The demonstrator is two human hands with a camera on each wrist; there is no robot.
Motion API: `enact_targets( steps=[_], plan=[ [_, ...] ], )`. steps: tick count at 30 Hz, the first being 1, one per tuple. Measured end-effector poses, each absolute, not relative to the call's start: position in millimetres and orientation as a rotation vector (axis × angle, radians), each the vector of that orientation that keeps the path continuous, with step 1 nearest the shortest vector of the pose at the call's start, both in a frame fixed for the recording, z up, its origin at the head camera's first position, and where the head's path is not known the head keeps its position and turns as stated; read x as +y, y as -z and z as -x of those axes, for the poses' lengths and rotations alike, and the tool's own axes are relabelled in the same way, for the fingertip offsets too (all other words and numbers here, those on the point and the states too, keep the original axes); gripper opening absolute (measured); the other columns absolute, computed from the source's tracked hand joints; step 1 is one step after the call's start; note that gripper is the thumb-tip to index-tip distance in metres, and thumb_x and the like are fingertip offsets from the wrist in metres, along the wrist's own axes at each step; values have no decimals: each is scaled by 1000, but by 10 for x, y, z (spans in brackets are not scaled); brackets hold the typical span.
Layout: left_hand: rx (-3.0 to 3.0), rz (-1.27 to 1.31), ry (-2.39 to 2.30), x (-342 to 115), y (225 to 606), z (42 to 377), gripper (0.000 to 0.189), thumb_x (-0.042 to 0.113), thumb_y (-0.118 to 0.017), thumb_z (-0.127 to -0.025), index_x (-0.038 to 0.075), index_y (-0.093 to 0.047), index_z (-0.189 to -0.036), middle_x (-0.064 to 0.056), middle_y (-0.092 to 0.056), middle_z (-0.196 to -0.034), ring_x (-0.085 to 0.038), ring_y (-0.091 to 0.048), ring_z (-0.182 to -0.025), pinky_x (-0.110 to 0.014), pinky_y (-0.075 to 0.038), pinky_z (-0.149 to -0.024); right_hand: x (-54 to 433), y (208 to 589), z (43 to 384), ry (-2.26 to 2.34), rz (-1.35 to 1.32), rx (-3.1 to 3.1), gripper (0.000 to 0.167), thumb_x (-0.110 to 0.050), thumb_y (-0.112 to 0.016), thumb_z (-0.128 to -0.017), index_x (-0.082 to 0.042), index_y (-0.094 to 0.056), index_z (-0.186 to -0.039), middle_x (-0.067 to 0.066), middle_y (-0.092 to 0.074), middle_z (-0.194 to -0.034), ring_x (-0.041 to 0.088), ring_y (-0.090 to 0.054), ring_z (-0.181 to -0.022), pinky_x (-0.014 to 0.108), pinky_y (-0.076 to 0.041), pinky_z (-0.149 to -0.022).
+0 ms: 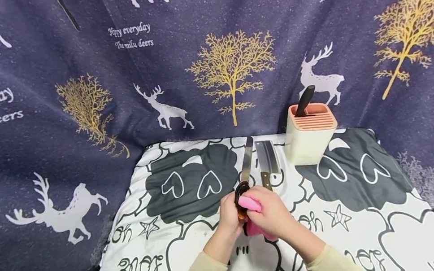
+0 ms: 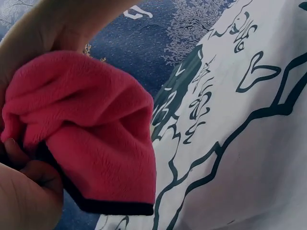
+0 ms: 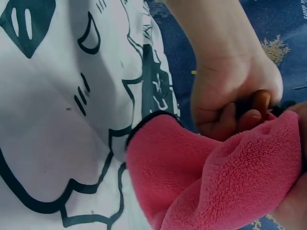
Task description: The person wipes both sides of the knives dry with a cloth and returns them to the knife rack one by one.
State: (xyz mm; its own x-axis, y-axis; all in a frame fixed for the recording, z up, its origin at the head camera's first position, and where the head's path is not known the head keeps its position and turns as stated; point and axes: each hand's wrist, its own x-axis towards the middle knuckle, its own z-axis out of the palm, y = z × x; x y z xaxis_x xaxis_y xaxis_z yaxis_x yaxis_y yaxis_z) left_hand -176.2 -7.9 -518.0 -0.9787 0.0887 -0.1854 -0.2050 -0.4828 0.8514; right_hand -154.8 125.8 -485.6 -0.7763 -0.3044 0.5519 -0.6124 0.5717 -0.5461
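My left hand (image 1: 230, 217) curls round an item with a black, curved upper part (image 1: 242, 191) and a glossy orange-brown lower part (image 3: 261, 103). The hands hide most of it, and its kind is not clear. A pink cloth (image 3: 230, 172) with a dark edge is in my right hand (image 1: 268, 206), wrapped against that item. Its loose end hangs below the hands in both wrist views. Just beyond the hands is a long narrow knife blade (image 1: 247, 161); whether it belongs to the held item I cannot tell. To its right lies a cleaver (image 1: 267, 156), handle towards me.
A white knife block (image 1: 307, 142) with an orange slotted top stands at the back right. One black-handled knife (image 1: 305, 99) sticks out of it. White patterned fabric (image 1: 197, 242) covers the surface, and a dark blue curtain (image 1: 176, 68) hangs behind.
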Motion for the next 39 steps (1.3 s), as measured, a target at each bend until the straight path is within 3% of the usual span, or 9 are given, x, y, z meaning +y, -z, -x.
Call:
enact_targets(
  steps=[3, 6, 8, 10, 20, 31, 35, 39],
  plan=[
    [1454, 156, -2589, -85, 5198, 1765, 30, 17, -48, -102, 11, -73, -86, 6, -65, -68, -4, -54, -52, -19, -42, -44, 1259, 4811, 1529, -1066, -813, -2440, 29, -5, -73, -71, -19, -73, -97, -4, -71, -96, 9, -65, -88, 28, -57, -77],
    [1416, 151, -2621, -82, 5205, 1760, 29, 14, -49, -103, 10, -74, -89, 5, -69, -78, -6, -63, -70, -19, -54, -64, 1267, 4770, 1516, -1053, -894, -2459, 28, -5, -74, -73, -21, -72, -96, -6, -69, -95, 7, -63, -87, 26, -56, -76],
    [1390, 162, -2628, -79, 5206, 1755, 30, 12, -49, -102, 11, -75, -88, 5, -70, -81, -6, -66, -80, -19, -56, -78, 1276, 4745, 1506, -1028, -950, -2459, 26, -5, -74, -74, -21, -71, -95, -7, -67, -91, 6, -61, -84, 25, -55, -75],
    [1369, 182, -2616, -76, 5205, 1746, 32, 12, -48, -102, 13, -74, -84, 5, -70, -80, -7, -65, -80, -19, -56, -79, 1284, 4722, 1494, -1018, -991, -2456, 24, -6, -75, -75, -21, -70, -93, -8, -65, -88, 5, -59, -82, 24, -54, -73],
    [1304, 194, -2555, -69, 5204, 1713, 29, 12, -48, -99, 16, -66, -76, 6, -63, -74, -6, -60, -73, -18, -52, -72, 1360, 4697, 1465, -1084, -1111, -2478, 21, -7, -76, -78, -24, -67, -86, -12, -60, -81, 1, -54, -78, 18, -50, -71],
    [1424, 155, -2475, -142, 5251, 1793, 27, 21, -41, -108, 8, -61, -97, 3, -56, -69, -4, -51, -59, -16, -45, -55, 1477, 4781, 1413, -1378, -1226, -2466, 32, 0, -72, -72, -24, -69, -93, -13, -66, -85, 0, -57, -80, 19, -52, -74],
    [1528, 172, -2451, -179, 5238, 1793, 31, 23, -47, -107, -3, -63, -111, 3, -57, -70, -3, -53, -55, -16, -47, -50, 1588, 4840, 1398, -1550, -1106, -2463, 35, 2, -72, -71, -24, -72, -96, -7, -68, -86, 1, -59, -77, 21, -53, -68],
    [1637, 183, -2431, -208, 5209, 1778, 40, 22, -51, -106, -11, -61, -124, 3, -59, -71, -2, -53, -50, -17, -46, -44, 1681, 4950, 1408, -1724, -815, -2425, 34, 6, -70, -73, -17, -72, -98, -1, -67, -81, 1, -58, -68, 24, -52, -57]
  ],
)
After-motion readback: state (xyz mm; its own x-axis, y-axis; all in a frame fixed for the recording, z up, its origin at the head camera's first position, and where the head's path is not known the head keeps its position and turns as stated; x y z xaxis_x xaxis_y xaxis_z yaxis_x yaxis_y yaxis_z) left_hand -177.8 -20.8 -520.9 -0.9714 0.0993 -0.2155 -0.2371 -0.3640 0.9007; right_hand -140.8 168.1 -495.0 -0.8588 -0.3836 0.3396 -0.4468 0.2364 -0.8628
